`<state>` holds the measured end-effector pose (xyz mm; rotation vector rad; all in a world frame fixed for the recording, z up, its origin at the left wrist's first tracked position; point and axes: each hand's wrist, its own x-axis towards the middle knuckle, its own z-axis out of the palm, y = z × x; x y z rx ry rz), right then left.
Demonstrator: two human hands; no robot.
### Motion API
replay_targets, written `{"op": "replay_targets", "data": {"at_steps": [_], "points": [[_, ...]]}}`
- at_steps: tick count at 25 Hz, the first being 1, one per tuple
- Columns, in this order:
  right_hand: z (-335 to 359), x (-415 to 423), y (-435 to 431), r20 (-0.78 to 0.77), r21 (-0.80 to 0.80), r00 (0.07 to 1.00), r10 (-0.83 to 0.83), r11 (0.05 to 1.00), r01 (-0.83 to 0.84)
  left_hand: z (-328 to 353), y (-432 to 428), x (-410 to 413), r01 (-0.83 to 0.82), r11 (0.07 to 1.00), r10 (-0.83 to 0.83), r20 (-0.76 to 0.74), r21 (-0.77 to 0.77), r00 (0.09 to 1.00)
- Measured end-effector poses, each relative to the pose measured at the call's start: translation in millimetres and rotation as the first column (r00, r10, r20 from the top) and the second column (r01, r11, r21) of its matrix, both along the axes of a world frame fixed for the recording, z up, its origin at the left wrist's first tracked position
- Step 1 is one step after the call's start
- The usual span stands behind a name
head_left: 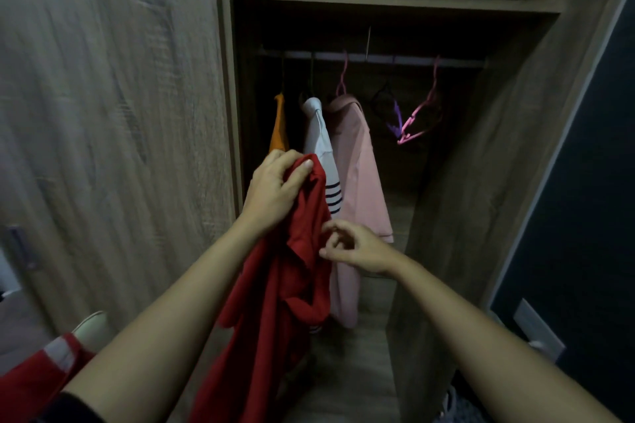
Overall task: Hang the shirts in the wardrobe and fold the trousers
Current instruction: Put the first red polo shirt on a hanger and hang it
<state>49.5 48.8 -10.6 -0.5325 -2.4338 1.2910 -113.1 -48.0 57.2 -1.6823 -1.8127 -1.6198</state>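
Two hands are up in front of the open wardrobe [481, 182], and the light is dim. Far left, a closed wood-grain door [113, 113] fills the view. Low in the near left corner lies a red garment with a white stripe [41, 378]; whether it is a shirt or trousers, I cannot tell.

Moving in, the left hand [275, 189] grips the red shirt [275, 302] by its bunched top and holds it high, so the body hangs free towards the floor. That looks like a hold meant to keep the collar reachable. Just right of it, the right hand [354, 247] has its fingers curled and pinches the shirt's edge, probably to sort out the opening for a hanger. No hanger is in either hand, so this shirt is not yet hung.

Behind the hands, an orange shirt [280, 127], a white shirt with dark stripes [321, 141] and a pink shirt [357, 175] hang side by side on the rail [378, 58]. Further right along the rail hang spare hangers: a dark and purple one [391, 113] and a pink one [419, 120], tilted and bare. My guess is one of those is needed next.

Above runs a wooden shelf [395, 2]; below, a wooden floor [350, 371]. Far right stand a dark wall [584, 182] and a pale wall plate [537, 330].
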Motion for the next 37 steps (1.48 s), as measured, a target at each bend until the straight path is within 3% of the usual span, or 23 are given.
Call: {"op": "replay_targets", "data": {"at_steps": [1,3,5,6,8,11,16,18,19,20,21,22,23,25,28,31,35,37], "points": [[-9.3,-4.9,-2.0,0.077,0.076,0.997,-0.011,0.997,0.005,6.4,-3.3,-3.2,0.026,0.999,-0.027,0.017,0.023,0.999],[-31.4,-16.3,-3.8,0.175,0.386,0.98,-0.092,0.922,0.017,20.5,-10.5,-11.7,0.112,0.993,-0.114,0.053,0.042,0.992],[-40.8,-24.4,-5.1,0.132,0.634,0.948,-0.29,0.759,0.144,32.9,-19.2,-19.3,0.21,0.976,-0.214,0.109,0.05,0.971],[-38.3,-27.3,-6.0,0.083,0.673,0.929,-0.361,0.708,0.215,37.8,-23.8,-21.7,0.258,0.964,-0.265,0.146,0.066,0.953],[-29.9,-34.3,-7.6,0.038,0.636,0.944,-0.329,0.737,0.231,45.0,-33.7,-24.1,0.325,0.941,-0.338,0.204,0.097,0.919],[-19.4,-42.6,-8.0,-0.025,0.563,0.993,-0.111,0.82,0.106,46.3,-43.5,-28.9,0.377,0.919,-0.394,0.241,0.116,0.887],[-11.6,-50.6,-14.2,-0.093,0.372,0.995,-0.029,0.926,0.062,34.8,-46.9,-26.2,0.459,0.885,-0.46,0.289,0.077,0.839],[-5.8,-45.9,-15.5,-0.043,0.428,0.998,-0.053,0.902,0.066,32.9,-47.8,-30.5,0.423,0.905,-0.421,0.273,0.054,0.865],[-0.4,-39.1,-10.8,-0.037,0.485,0.992,-0.122,0.866,0.124,30.5,-46.6,-42.7,0.316,0.949,-0.309,0.224,0.005,0.924],[7.1,-29.4,-4.4,-0.058,0.553,0.973,-0.223,0.804,0.218,26.1,-44.1,-61.0,0.107,0.99,-0.098,0.096,-0.094,0.991],[17.0,-17.1,1.2,-0.08,0.61,0.938,-0.337,0.728,0.313,21.0,-42.9,-79.1,-0.166,0.962,0.146,-0.105,-0.215,0.984],[28.2,-5.6,5.4,-0.075,0.646,0.899,-0.432,0.665,0.374,15.9,-43.6,-92.2,-0.371,0.874,0.289,-0.278,-0.314,0.916],[40.6,3.2,7.0,-0.037,0.677,0.87,-0.492,0.628,0.384,10.0,-43.5,-100.5,-0.455,0.799,0.314,-0.372,-0.393,0.874],[60.5,7.6,6.0,0.041,0.701,0.849,-0.527,0.621,0.352,2.1,-40.0,-97.8,-0.427,0.786,0.262,-0.385,-0.446,0.885],[81.0,6.7,-0.5,-0.016,0.671,0.82,-0.573,0.601,0.434,0.8,-35.0,-87.9,-0.367,0.897,0.275,-0.338,-0.247,0.9],[85.2,21.4,1.9,-0.001,0.694,0.787,-0.618,0.565,0.445,-11.1,-41.3,-83.1,-0.152,0.943,0.027,-0.385,-0.298,0.923],[83.3,47.9,12.2,0.021,0.552,0.784,-0.621,0.661,0.509,-19.2,-25.6,-79.8,-0.019,0.969,-0.051,-0.275,-0.247,0.96],[87.7,61.8,25.5,0.011,0.5,0.782,-0.624,0.681,0.536,-12.6,-8.3,-70.9,0.017,0.946,-0.079,-0.18,-0.325,0.981]]}}
